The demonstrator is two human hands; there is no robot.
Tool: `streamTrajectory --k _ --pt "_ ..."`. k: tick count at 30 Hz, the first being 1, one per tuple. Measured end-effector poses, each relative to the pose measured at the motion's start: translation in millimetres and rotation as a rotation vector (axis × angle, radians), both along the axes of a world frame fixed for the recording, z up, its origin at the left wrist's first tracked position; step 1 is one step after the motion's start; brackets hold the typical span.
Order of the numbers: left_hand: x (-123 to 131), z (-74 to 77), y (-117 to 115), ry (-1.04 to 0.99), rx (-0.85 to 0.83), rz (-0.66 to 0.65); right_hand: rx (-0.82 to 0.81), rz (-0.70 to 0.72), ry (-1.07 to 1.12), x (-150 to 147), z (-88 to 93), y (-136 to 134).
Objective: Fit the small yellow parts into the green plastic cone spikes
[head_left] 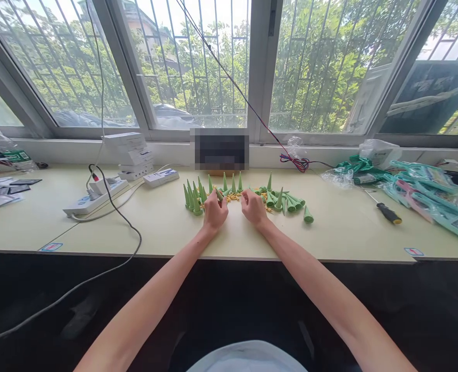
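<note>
My left hand (pixel 214 211) is curled on the pale table (pixel 163 227), its fingertips pinching a green cone (pixel 219 194). Just to its left stands a tight group of upright green cones (pixel 193 199). My right hand (pixel 254 206) rests beside the left, fingers bent down onto the table at a scatter of small yellow parts (pixel 232 197); whether it holds one I cannot make out. More green cones (pixel 287 201) lie tipped over to the right of that hand, and one cone (pixel 308 215) stands alone further right.
A white power strip (pixel 93 198) with a black cable (pixel 124 222) lies at left, beside stacked white boxes (pixel 133 155). A screwdriver (pixel 386 211) and teal packaged goods (pixel 430 199) lie at right. A blurred dark box (pixel 221 150) stands on the window sill.
</note>
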State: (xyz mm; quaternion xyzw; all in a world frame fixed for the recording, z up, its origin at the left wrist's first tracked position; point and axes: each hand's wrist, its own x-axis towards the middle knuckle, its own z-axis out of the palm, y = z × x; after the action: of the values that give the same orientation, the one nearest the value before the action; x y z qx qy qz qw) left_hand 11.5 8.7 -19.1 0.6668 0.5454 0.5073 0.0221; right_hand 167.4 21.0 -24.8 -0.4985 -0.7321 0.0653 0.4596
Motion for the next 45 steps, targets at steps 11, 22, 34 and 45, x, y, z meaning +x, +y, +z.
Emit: streamTrajectory --k 11,22,34,45 --pt "1 -4.0 3 0.096 -0.168 -0.129 -0.036 0.063 -0.341 -11 -2.4 1" --pt "1 -4.4 5 0.107 -0.183 -0.188 -0.148 0.074 -0.389 -10 -4.3 0" --pt "-1 -7.4 8 0.081 -0.174 -0.169 -0.024 -0.047 -0.53 -7 5.2 -3" --pt "0 -4.4 5 0.057 -0.218 -0.233 -0.11 0.004 -0.527 -6 8.1 -6"
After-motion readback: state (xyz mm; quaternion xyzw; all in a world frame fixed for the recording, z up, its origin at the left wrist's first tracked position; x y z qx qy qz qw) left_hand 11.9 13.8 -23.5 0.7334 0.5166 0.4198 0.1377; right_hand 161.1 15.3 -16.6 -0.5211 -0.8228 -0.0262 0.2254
